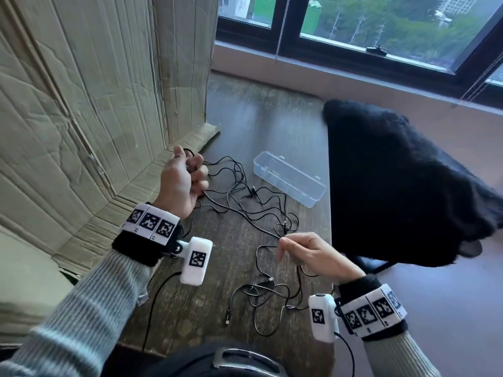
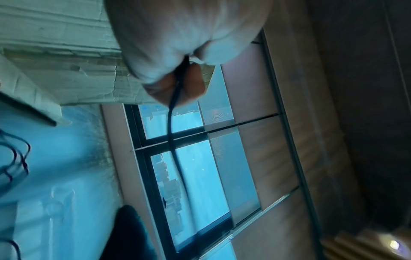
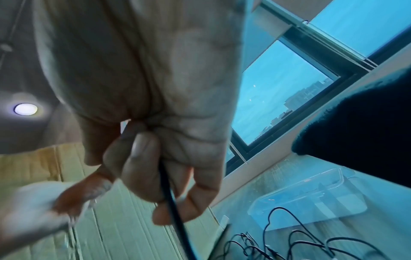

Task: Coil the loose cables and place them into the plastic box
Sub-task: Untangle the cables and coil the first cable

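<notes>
Thin black cables (image 1: 253, 205) lie tangled across the dark wooden table (image 1: 261, 121). My left hand (image 1: 185, 175) is raised near the cardboard, fingers curled round a few loops of black cable (image 2: 175, 98). My right hand (image 1: 302, 251) is lower and nearer, pinching a strand of cable (image 3: 171, 202) between thumb and fingers; the strand hangs down through the curled fingers. A clear plastic box (image 1: 288, 178), open and without contents, sits on the table beyond the tangle; it also shows as the clear box (image 3: 311, 198) in the right wrist view.
A tall sheet of cardboard (image 1: 81, 104) leans along the table's left side. A black furry chair back (image 1: 394, 180) stands against the table's right edge. A window (image 1: 353, 20) runs behind. More loose cable ends (image 1: 261, 292) lie near the front edge.
</notes>
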### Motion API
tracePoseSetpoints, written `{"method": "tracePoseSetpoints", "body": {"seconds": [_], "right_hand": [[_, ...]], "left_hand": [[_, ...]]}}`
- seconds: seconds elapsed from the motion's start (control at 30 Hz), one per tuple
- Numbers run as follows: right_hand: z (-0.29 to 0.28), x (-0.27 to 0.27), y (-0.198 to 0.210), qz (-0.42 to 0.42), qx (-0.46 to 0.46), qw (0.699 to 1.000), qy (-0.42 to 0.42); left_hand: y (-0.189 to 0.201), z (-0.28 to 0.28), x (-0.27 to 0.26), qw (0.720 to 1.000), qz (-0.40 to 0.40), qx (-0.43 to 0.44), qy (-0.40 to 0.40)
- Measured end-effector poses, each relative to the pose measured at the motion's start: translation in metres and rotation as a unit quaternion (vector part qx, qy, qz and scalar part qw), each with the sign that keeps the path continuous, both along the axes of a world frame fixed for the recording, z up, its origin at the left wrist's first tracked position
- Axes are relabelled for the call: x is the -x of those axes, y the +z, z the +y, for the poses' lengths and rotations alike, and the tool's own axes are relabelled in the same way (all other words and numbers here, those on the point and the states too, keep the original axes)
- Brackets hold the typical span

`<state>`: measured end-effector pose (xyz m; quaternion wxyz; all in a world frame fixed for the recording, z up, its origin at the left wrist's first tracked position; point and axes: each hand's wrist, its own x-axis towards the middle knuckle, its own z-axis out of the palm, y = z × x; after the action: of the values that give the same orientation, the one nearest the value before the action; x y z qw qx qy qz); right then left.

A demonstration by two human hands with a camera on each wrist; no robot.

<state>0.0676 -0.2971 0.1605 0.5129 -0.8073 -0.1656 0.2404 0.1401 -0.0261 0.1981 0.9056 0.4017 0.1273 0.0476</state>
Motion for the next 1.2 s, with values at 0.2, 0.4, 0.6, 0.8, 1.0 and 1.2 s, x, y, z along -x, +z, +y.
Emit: {"method": "tracePoseSetpoints", "body": {"seconds": [0.2,0.4,0.6,0.8,1.0,1.2], "right_hand": [[0.002,-0.006,0.028,-0.129,-0.023,0.990,-0.046],[0.003,-0.022,0.029,-0.180,-0.031,0.972,-0.144],[0.002,-0.023,0.020,-0.157,-0.065,0.961,-0.218],[0.006,-0.028,0.007,-0.109,-0.099,0.955,-0.256],[0.020,-0.019,-0.011,-0.128,-0.093,0.962,-0.223],[0.039,-0.003,-0.017,-0.152,0.007,0.982,-0.113]], "left_hand": [[-0.031,-0.008,0.008,0.813,-0.055,-0.535,-0.224],[-0.039,-0.027,0.024,0.658,-0.100,-0.636,-0.390],[-0.035,-0.034,0.026,0.710,-0.135,-0.536,-0.436],[-0.032,-0.040,0.026,0.923,-0.083,-0.124,-0.355],[-0.040,-0.048,0.017,0.981,0.040,-0.014,-0.187],[-0.041,-0.051,0.016,0.990,0.041,-0.010,-0.132]]}}
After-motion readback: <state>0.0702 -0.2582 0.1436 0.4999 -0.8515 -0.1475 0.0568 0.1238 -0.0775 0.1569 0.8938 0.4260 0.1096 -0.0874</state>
